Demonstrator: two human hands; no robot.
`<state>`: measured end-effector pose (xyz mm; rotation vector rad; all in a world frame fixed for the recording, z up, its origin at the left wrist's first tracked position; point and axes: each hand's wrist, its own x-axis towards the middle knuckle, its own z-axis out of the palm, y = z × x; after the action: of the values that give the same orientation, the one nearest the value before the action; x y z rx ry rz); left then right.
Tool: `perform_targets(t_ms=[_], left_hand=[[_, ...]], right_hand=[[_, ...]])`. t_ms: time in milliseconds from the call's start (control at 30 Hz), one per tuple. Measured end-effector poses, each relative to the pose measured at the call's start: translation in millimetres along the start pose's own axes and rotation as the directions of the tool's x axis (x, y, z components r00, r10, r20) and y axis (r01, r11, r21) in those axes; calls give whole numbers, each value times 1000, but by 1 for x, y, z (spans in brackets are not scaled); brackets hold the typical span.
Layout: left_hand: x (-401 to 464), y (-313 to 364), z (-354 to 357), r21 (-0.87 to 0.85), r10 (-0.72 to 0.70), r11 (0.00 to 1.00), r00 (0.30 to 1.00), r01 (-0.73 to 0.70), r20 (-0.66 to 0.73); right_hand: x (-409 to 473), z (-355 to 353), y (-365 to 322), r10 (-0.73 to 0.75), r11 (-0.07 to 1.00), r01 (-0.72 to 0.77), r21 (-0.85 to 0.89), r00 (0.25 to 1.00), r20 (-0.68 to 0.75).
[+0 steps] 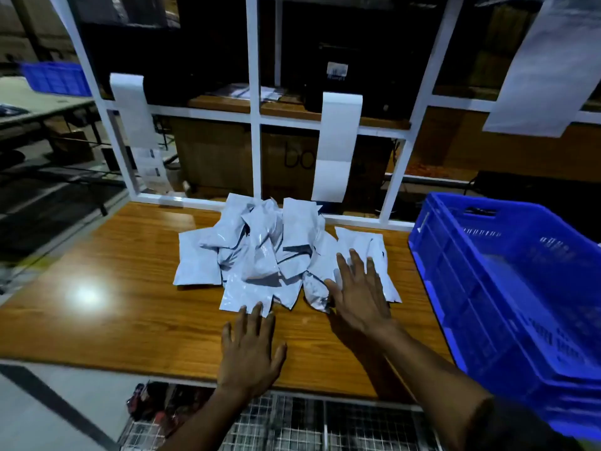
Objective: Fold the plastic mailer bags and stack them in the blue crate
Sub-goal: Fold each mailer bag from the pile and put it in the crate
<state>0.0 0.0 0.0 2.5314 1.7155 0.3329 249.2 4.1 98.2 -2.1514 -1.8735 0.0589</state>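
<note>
A loose heap of several white plastic mailer bags [260,252] lies on the wooden table [113,304], near its back edge. My right hand [357,294] lies flat with spread fingers on the bag at the heap's right side [357,242]. My left hand [250,349] is open over the table, its fingertips at the front edge of the nearest bag [240,294]. The blue crate [507,288] stands at the table's right end, tilted in view, and looks empty inside.
A white metal frame [253,125] rises behind the table with white sheets [338,141] hanging from it. Brown cartons sit behind the frame. Another blue crate [55,78] stands on a far table at left. A wire grid [292,424] lies below the table's front edge.
</note>
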Motion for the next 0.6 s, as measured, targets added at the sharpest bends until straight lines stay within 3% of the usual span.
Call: perform_targets(t_ms=[367, 500, 600], left_hand=[[-1, -2, 2, 18, 14, 1000, 1000, -14, 6], [-2, -1, -1, 13, 34, 999, 999, -34, 1], [-3, 0, -3, 32, 31, 999, 1000, -30, -4]], right_hand=[[33, 9, -11, 398, 847, -412, 336, 910, 112], [38, 11, 1, 369, 881, -393, 265, 919, 137], [31, 18, 14, 310, 899, -294, 326, 951, 3]])
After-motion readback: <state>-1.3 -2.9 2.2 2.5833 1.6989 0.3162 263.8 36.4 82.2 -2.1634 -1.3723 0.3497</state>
